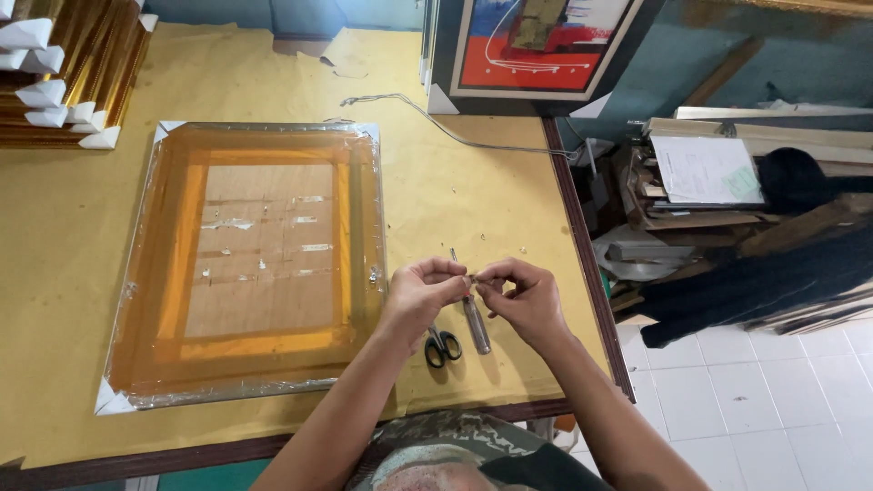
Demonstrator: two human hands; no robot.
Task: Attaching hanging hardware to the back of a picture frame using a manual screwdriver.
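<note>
A white printed sheet (705, 170) with a pale green patch at its lower right corner lies flat on the cluttered stack to the right of the table. The frame (245, 264) lying face down on the table is wrapped in clear film with brown tape, white card protectors on its corners. No signs or screens show.

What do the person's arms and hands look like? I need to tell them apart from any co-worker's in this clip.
Both forearms are bare to past the elbow, with no sleeves in view. The left hand and right hand wear no gloves; no rings, watch or bracelets show. Nails look short. Below the arms, the person's top shows a mottled grey-green pattern with a dark part.
</note>
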